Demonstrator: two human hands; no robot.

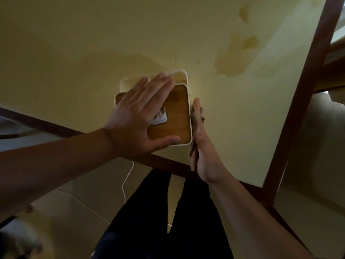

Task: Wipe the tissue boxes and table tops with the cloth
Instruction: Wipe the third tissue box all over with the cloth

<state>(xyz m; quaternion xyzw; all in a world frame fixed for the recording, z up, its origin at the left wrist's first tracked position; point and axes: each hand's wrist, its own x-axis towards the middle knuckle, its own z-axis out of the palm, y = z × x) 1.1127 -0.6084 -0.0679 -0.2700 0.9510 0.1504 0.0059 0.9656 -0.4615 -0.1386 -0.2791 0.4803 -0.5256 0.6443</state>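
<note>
A white tissue box (177,116) with a wooden lid and a tissue poking from its slot stands on the pale yellow table top (93,43). My left hand (138,118) lies flat on the lid with straight fingers. My right hand (203,152) presses a dark brown cloth (194,156) against the box's right side, fingers straight and pointing away from me. Most of the cloth is hidden between palm and box.
Darker wet-looking patches (237,55) mark the table top at the back right. The table's dark wooden edge (168,161) runs under my hands, and another dark frame (302,94) rises on the right. A white cable (127,180) hangs below, beside my dark trousers (164,221).
</note>
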